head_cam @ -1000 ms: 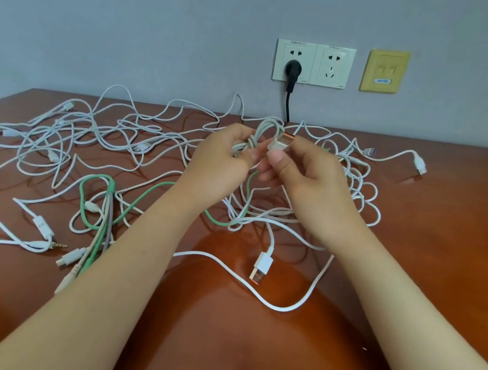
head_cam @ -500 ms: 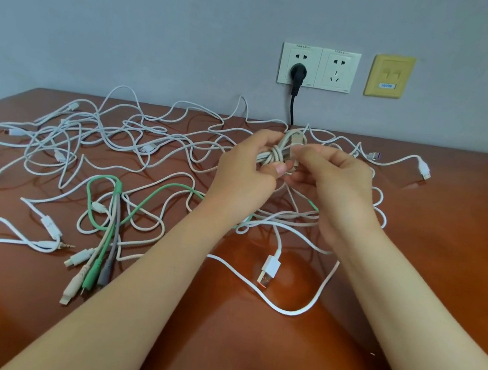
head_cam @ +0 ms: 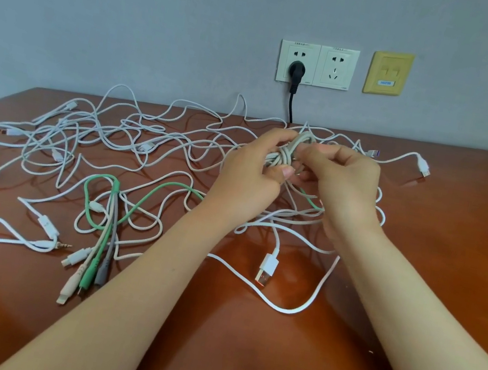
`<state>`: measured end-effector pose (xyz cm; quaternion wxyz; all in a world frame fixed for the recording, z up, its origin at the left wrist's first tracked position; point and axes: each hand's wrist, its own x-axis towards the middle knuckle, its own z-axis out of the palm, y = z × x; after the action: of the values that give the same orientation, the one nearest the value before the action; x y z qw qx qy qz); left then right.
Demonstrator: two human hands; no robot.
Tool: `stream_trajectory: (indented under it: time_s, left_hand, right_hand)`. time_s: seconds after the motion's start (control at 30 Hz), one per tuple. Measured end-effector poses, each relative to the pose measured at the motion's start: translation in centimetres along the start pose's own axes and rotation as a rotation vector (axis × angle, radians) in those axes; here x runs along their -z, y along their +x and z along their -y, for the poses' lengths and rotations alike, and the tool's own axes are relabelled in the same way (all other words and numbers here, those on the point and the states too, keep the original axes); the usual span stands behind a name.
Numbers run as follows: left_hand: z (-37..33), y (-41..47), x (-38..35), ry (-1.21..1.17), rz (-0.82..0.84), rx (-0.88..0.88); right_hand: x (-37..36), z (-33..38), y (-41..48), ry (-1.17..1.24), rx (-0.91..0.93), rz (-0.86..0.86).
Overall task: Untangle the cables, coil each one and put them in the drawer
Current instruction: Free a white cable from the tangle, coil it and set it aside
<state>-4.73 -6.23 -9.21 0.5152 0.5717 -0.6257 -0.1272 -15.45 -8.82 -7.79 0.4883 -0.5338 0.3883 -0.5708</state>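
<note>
Left hand (head_cam: 247, 179) stays gripping cable bundle (head_cam: 285, 154).

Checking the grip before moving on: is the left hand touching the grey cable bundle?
Touching. Head view: the left hand grips the grey cable bundle, thumb pressed on its wraps.

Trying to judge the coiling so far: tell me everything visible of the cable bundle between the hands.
The cable bundle is pale grey-white cord, wound into several loops and cinched by wraps round its middle. It is held roughly upright above the table. The left hand grips its lower half; the right hand pinches its side. Strands trail downward.
</note>
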Motion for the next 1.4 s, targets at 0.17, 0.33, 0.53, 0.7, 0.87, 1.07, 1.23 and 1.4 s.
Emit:
stream_trajectory:
  time_s: [0.17, 0.33, 0.53, 0.7, 0.87, 1.07, 1.23, 1.4]
  left_hand:
    - [-0.1, -0.2, 0.0, -0.033, 0.008, -0.015]
    - [0.0, 0.0, 0.6, -0.148, -0.014, 0.003]
    - [-0.1, 0.0, 0.5, -0.184, 0.025, -0.011]
    - [-0.1, -0.2, 0.6, -0.298, 0.068, 0.009]
    - [-0.3, -0.1, 0.3, -0.365, 0.096, 0.046]
    - [-0.9, -0.2, -0.3, -0.464, 0.108, 0.091]
    - [-1.2, -0.2, 0.4, -0.593, 0.039, 0.179]
    - [-1.2, -0.1, 0.4, -0.59, 0.067, 0.15]
  right_hand:
    - [0.2, 0.0, -0.1, -0.023, 0.078, 0.007]
    - [-0.2, 0.4, -0.4, 0.093, 0.019, 0.157]
    - [0.6, -0.2, 0.4, 0.197, 0.03, 0.007]
    - [0.4, -0.5, 0.2, 0.042, -0.136, 0.258]
    - [0.0, 0.0, -0.4, 0.03, -0.066, 0.278]
    - [0.4, 0.5, -0.4, 0.024, 0.0, 0.199]
    - [-0.2, 0.4, -0.7, 0.098, -0.068, 0.35]
    - [0.0, 0.3, -0.4, 0.167, -0.079, 0.256]
